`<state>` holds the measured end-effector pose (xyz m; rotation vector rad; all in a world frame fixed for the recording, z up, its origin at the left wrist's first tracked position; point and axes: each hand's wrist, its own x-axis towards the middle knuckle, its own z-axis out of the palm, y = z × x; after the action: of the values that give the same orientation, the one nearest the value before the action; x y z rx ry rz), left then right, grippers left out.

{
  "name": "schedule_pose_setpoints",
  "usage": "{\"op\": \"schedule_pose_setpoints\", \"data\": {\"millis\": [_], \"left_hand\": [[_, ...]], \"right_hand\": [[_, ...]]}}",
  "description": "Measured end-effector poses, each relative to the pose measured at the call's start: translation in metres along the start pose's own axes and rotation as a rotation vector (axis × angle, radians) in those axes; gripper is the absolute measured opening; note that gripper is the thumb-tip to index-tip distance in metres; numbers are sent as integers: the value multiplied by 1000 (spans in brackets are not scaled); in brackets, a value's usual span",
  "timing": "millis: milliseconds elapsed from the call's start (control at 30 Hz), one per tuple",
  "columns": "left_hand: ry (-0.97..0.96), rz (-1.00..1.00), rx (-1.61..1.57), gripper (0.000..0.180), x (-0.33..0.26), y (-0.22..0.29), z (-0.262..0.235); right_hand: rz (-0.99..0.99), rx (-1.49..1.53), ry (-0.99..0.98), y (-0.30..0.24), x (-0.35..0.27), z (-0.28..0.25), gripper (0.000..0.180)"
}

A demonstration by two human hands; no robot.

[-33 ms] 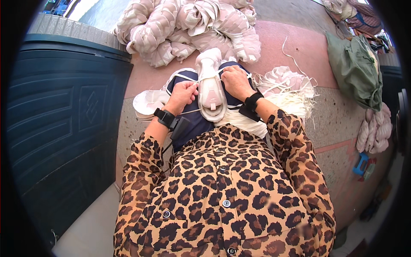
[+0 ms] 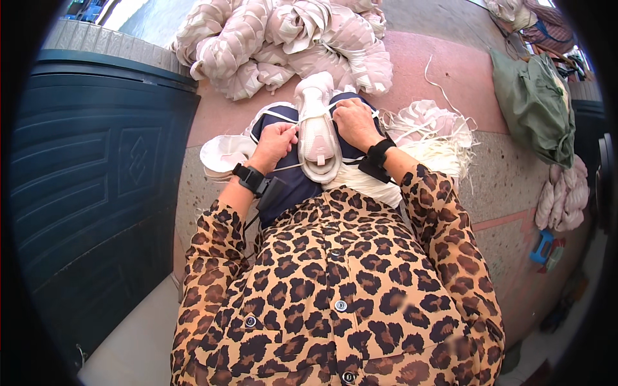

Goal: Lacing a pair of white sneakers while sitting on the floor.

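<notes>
Big dark blue panelled bin (image 2: pixel 96 174) filling the left side, ribbed and upright. Red and speckled stone floor (image 2: pixel 450 83) spreading beyond it, outdoors by the look, sunlit. Leopard-print shirt (image 2: pixel 335 289) across the lower middle, seated, dark blue cloth over the lap. Heap of pale shoes (image 2: pixel 290 38) stacked at the top, well apart from the lap. Olive green bag (image 2: pixel 534 106) slumped at the right, more pale shoes below it by the edge. Tangle of white laces (image 2: pixel 428 132) just beside the right knee.

Centre stage: one white shoe (image 2: pixel 317 128) lying lengthwise on the lap, heel end toward the body. A second pale shoe (image 2: pixel 222 154) resting left of the lap, untouched. Left hand (image 2: pixel 277 143), grip closed, pinching a white lace (image 2: pixel 283 117) drawn taut across the shoe's left side. Right hand (image 2: pixel 353 122), grip closed as well, fingers curled on the lace at the shoe's right side, just where it meets the upper. Black bands on both wrists.

Lacing in hand, apparently mid-way, lace pulled snug across the eyelets. Next move likely calling for even tension on both ends and a clean feed into the following eyelet pair, shoe kept steady on the lap.
</notes>
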<state>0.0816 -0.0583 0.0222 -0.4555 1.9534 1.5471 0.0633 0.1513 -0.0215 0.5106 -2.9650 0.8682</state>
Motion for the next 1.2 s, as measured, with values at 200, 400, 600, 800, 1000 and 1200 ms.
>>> {"op": "schedule_pose_setpoints", "data": {"millis": [200, 400, 600, 800, 1000, 1200], "left_hand": [[154, 189, 175, 22, 4, -13, 0], [286, 551, 585, 21, 24, -21, 5], [235, 620, 1025, 16, 25, -4, 9], [258, 660, 1186, 17, 24, 9, 7], [462, 613, 1134, 28, -12, 5, 29], [337, 498, 1026, 17, 1, 0, 22]], "right_hand": [[42, -32, -57, -11, 7, 6, 15], [39, -126, -84, -18, 9, -3, 14], [85, -192, -89, -15, 5, -5, 19], [-29, -332, -159, -20, 3, -13, 25], [-126, -329, -271, -25, -1, -25, 30], [-91, -180, -397, -15, 5, -26, 25]]}}
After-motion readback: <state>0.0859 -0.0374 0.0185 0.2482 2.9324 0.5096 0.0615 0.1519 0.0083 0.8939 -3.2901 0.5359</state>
